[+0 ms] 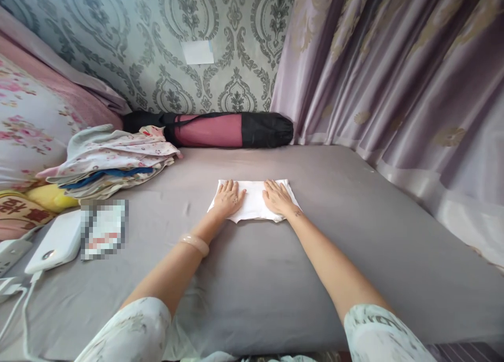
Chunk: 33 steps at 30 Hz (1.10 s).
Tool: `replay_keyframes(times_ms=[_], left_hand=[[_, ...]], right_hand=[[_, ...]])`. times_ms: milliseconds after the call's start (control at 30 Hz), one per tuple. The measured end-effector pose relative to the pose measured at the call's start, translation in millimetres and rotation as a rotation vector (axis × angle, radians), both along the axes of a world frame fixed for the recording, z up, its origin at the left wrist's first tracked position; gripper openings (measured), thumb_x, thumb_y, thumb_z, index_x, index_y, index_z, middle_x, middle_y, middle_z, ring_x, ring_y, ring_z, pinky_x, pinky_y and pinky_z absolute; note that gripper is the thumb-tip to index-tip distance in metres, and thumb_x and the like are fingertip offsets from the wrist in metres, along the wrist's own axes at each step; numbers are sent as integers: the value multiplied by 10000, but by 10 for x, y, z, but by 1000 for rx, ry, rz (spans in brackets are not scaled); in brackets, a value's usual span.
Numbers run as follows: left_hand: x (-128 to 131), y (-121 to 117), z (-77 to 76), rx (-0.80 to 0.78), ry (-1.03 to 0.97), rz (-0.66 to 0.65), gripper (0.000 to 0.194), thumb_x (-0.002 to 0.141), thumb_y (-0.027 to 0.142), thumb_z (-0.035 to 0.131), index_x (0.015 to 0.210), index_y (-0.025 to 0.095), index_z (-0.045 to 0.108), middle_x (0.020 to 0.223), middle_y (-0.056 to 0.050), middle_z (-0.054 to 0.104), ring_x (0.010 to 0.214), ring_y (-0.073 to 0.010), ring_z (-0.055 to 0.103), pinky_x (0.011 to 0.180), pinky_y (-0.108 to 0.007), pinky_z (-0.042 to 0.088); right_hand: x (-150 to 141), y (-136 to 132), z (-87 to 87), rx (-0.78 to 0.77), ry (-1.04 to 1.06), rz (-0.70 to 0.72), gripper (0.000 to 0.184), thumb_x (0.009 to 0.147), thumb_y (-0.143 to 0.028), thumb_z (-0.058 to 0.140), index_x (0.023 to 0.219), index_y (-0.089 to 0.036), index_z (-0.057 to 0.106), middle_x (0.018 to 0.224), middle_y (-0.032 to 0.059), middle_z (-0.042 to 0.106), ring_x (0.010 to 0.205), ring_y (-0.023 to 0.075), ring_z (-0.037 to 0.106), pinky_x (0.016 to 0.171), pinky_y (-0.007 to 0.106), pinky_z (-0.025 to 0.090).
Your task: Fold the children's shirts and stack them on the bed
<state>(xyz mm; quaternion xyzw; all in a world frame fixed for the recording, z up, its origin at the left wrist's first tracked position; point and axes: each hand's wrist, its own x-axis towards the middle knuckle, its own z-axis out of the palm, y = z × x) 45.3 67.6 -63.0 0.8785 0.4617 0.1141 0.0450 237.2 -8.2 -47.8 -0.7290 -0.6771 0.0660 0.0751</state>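
A small white cloth garment [251, 200] lies flat on the grey bed sheet [252, 278], spread wider than it is deep. On its left part rests my left hand [228, 198], palm down with the fingers stretched out. My right hand [279, 198] presses flat on the right part, fingers also extended. Bare white fabric shows between the two hands. The outer edges of the cloth are partly covered by the hands and wrists.
A pile of folded clothes [118, 157] sits at the left. Nearer are a white power bank [57, 241] with a cable and a blurred packet [105, 229]. A pink and black rolled bag [212, 130] lies along the wall; curtains [378, 62] hang at the right.
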Motion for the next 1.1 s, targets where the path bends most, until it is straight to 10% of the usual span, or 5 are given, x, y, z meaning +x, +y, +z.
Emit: replay_keyframes(times_ms=[1100], left_hand=[[-804,161,-195,48,-259,34,520,950,427,312,1376,166,455,1477,-134,437,1416,-271,315,1140,-482,302]], right_hand=[[213,-87,-86,30,15,-102,629,990,-409,175,1482,-48,331,1564,127,276,1456,226,186,1189,377,109]])
